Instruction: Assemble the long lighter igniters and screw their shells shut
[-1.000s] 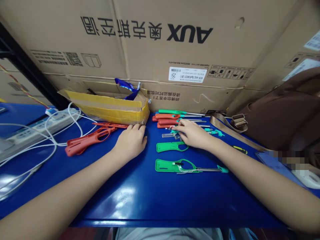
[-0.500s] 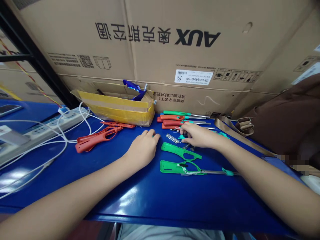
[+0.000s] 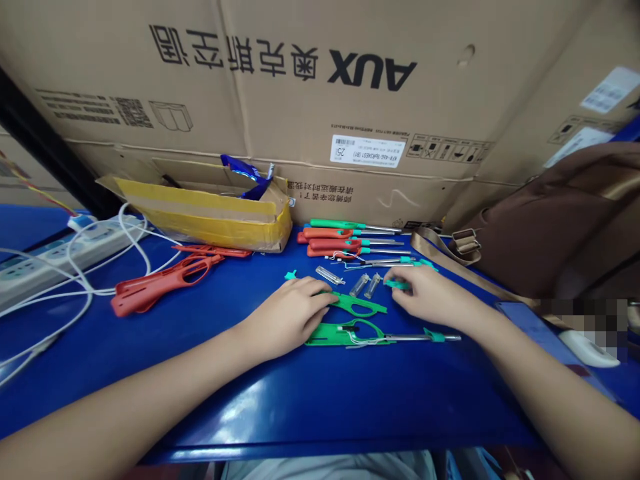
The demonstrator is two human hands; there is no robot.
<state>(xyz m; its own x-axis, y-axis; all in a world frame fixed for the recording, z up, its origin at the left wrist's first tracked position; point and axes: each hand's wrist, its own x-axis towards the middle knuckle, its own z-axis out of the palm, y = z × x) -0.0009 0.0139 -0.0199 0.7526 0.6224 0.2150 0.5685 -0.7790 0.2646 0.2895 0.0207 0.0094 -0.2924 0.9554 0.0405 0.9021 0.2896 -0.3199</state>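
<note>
My left hand [image 3: 287, 317] has its fingers curled over the left end of a green lighter handle half [image 3: 357, 305]. Below it lies the matching green half [image 3: 323, 334], fitted with wires and a metal tube [image 3: 413, 338] that carries a teal collar. My right hand [image 3: 430, 293] pinches a small teal plastic part [image 3: 397, 285] between thumb and fingers. Between the hands lie several clear fuel tanks, one [image 3: 330, 275] apart from the others [image 3: 359, 285]. Another small teal piece [image 3: 291, 275] rests just beyond my left hand.
Red and green long-necked lighters [image 3: 330, 233] lie in a row behind. Red handle shells [image 3: 160, 287] are at left, near a yellow-taped carton [image 3: 200, 217] and a power strip [image 3: 65, 257] with white cables. A brown bag [image 3: 560, 220] and phone [image 3: 537, 333] are at right.
My left hand has left the small teal piece on the table and come nearer, onto the green handle half. My right hand has drawn right, away from the clear tanks, with its teal part.
</note>
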